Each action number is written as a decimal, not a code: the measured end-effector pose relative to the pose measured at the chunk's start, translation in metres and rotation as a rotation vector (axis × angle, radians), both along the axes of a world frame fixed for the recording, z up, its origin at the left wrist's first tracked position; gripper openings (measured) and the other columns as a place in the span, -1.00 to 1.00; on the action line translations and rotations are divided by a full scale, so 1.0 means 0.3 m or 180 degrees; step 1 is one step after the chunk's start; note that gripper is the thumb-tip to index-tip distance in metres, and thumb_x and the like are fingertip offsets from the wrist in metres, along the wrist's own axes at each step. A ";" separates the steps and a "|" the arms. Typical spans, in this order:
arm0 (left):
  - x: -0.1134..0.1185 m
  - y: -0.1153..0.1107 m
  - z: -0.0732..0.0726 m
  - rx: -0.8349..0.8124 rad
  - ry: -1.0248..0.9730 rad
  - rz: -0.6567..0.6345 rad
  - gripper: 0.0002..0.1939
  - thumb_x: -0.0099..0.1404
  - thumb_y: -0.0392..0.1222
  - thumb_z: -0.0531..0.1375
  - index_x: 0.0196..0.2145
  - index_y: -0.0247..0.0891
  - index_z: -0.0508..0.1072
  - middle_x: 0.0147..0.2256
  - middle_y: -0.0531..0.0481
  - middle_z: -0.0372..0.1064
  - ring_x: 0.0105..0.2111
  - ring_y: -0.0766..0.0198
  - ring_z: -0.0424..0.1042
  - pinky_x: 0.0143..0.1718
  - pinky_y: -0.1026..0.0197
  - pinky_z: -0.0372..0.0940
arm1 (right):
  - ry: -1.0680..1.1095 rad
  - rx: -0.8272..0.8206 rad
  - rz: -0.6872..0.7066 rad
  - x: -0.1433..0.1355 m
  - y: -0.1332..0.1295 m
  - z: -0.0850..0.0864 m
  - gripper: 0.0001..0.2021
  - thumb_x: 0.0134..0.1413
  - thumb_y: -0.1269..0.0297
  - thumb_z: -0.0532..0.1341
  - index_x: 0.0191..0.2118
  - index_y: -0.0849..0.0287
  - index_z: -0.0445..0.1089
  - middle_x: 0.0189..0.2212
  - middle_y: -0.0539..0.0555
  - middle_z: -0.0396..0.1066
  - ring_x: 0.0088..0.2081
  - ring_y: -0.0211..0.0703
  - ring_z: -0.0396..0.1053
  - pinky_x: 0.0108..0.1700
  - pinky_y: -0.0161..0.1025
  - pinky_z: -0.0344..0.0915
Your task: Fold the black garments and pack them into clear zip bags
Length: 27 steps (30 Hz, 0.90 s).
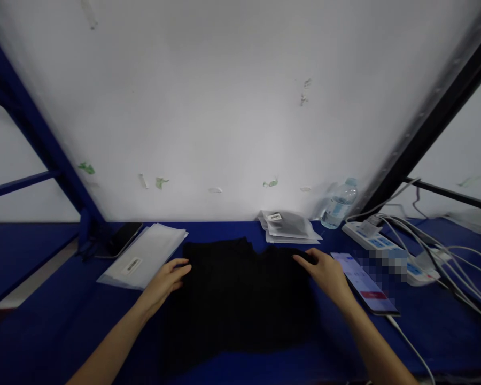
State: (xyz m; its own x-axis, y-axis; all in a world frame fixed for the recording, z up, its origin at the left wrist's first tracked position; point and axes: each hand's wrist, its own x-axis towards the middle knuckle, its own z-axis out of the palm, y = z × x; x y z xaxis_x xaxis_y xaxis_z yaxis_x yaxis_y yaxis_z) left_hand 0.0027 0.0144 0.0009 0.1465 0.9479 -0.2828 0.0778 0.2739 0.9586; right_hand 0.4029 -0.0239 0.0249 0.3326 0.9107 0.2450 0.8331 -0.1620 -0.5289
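Note:
A black garment (244,299) lies spread on the blue tabletop in front of me; its dark folds hide what kind it is. At its upper left edge my left hand (168,278) is closed, thumb and fingers pinching the cloth. My right hand (325,271) grips the upper right corner between thumb and fingers. Left of the garment lies a stack of frosted plastic bags (148,256) with a barcode label. Behind it are more packed clear bags (291,227) with dark contents.
A lit phone (364,283) lies right of my right hand, its cable trailing to the front edge. Beyond it sit a power strip (388,251) with tangled cables and a water bottle (340,204). Another dark phone (125,238) rests at the left, near the blue frame post (60,155).

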 end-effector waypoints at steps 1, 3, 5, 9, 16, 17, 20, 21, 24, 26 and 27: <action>0.000 -0.001 0.001 -0.0021 -0.0040 0.0011 -0.54 0.21 0.03 0.26 -0.01 -0.24 0.35 -0.12 -0.15 0.46 -0.09 0.08 0.48 -0.10 0.12 0.36 | -0.0144 0.0156 -0.0051 -0.034 -0.002 0.030 -0.71 0.03 -0.04 0.16 -0.39 0.08 0.40 -0.44 0.09 0.52 -0.33 0.09 0.49 -0.36 -0.16 0.25; 0.003 -0.003 0.005 -0.0030 -0.0096 0.0026 -0.55 0.21 0.01 0.26 -0.02 -0.25 0.35 -0.12 -0.16 0.47 -0.10 0.08 0.49 -0.10 0.11 0.37 | -0.0411 0.0474 0.0001 -0.132 -0.003 0.078 -0.73 0.07 -0.01 0.16 -0.31 0.09 0.39 -0.37 0.13 0.52 -0.31 0.10 0.49 -0.33 -0.15 0.26; 0.005 -0.006 0.007 -0.0019 -0.0150 -0.0010 -0.57 0.22 0.00 0.26 -0.03 -0.26 0.35 -0.12 -0.16 0.47 -0.08 0.08 0.48 -0.09 0.11 0.36 | -0.0571 0.0686 0.0298 -0.260 -0.004 0.094 -0.78 0.13 0.05 0.15 -0.27 0.09 0.36 -0.34 0.12 0.51 -0.33 0.03 0.48 -0.33 -0.18 0.28; 0.000 -0.002 -0.006 -0.0066 -0.0203 0.0028 -0.53 0.18 0.00 0.29 -0.03 -0.26 0.34 -0.12 -0.15 0.47 -0.08 0.08 0.47 -0.12 0.15 0.36 | -0.1090 0.0445 0.1096 -0.500 -0.018 0.037 -0.89 0.19 0.23 0.14 -0.28 0.13 0.36 -0.34 0.14 0.48 -0.33 -0.03 0.45 -0.36 -0.21 0.30; -0.004 -0.003 -0.011 -0.0087 -0.0269 -0.0005 -0.50 0.16 0.03 0.30 -0.02 -0.27 0.35 -0.12 -0.15 0.47 -0.07 0.08 0.46 -0.13 0.17 0.36 | 0.0216 0.0672 0.1260 -0.451 -0.035 0.010 -0.73 0.30 0.18 0.00 -0.20 0.13 0.40 -0.29 0.09 0.48 -0.23 -0.13 0.44 -0.16 -0.23 0.31; -0.003 -0.004 -0.007 -0.0100 -0.0268 0.0011 -0.50 0.16 0.03 0.30 -0.02 -0.27 0.36 -0.12 -0.14 0.47 -0.08 0.08 0.46 -0.14 0.18 0.36 | 0.0285 0.0622 0.0930 -0.415 -0.029 0.011 -0.74 0.28 0.16 0.01 -0.17 0.14 0.39 -0.27 0.10 0.48 -0.24 -0.11 0.44 -0.18 -0.21 0.31; -0.002 -0.007 0.001 -0.0131 -0.0335 0.0067 -0.51 0.16 0.02 0.31 -0.02 -0.27 0.36 -0.15 -0.14 0.49 -0.12 0.10 0.48 -0.14 0.18 0.36 | 0.0329 -0.0090 0.0370 -0.341 -0.005 -0.007 -0.66 0.14 0.03 0.15 -0.12 0.18 0.39 -0.28 0.15 0.48 -0.24 0.01 0.45 -0.22 -0.17 0.30; -0.002 -0.007 0.000 -0.0132 -0.0373 0.0075 -0.51 0.16 0.02 0.31 -0.03 -0.28 0.37 -0.15 -0.14 0.49 -0.13 0.11 0.49 -0.14 0.18 0.36 | 0.0399 -0.0346 0.0394 -0.332 0.002 -0.016 -0.62 0.09 -0.01 0.17 -0.12 0.19 0.40 -0.29 0.15 0.49 -0.23 0.03 0.46 -0.23 -0.17 0.29; -0.001 -0.009 -0.013 -0.0125 -0.0453 0.0084 -0.52 0.16 0.01 0.31 -0.04 -0.29 0.39 -0.17 -0.14 0.50 -0.14 0.11 0.49 -0.14 0.16 0.37 | 0.0648 -0.0629 0.0633 -0.331 0.018 -0.028 -0.61 0.05 -0.05 0.18 -0.19 0.18 0.45 -0.30 0.14 0.51 -0.22 0.01 0.47 -0.22 -0.21 0.28; 0.002 -0.013 -0.022 -0.0134 -0.0486 0.0041 -0.53 0.16 0.00 0.31 -0.03 -0.29 0.39 -0.17 -0.15 0.50 -0.14 0.11 0.50 -0.14 0.15 0.37 | 0.0712 -0.0550 0.0630 -0.330 0.026 -0.024 -0.65 0.06 -0.03 0.17 -0.24 0.16 0.47 -0.32 0.11 0.52 -0.23 -0.02 0.48 -0.23 -0.24 0.26; 0.005 -0.017 -0.024 -0.0133 -0.0497 -0.0005 -0.53 0.16 -0.01 0.31 -0.04 -0.29 0.40 -0.17 -0.15 0.50 -0.15 0.11 0.50 -0.14 0.15 0.37 | 0.0697 -0.0513 0.0560 -0.325 0.031 -0.022 -0.66 0.06 -0.03 0.16 -0.25 0.15 0.47 -0.32 0.10 0.52 -0.23 -0.03 0.48 -0.24 -0.25 0.26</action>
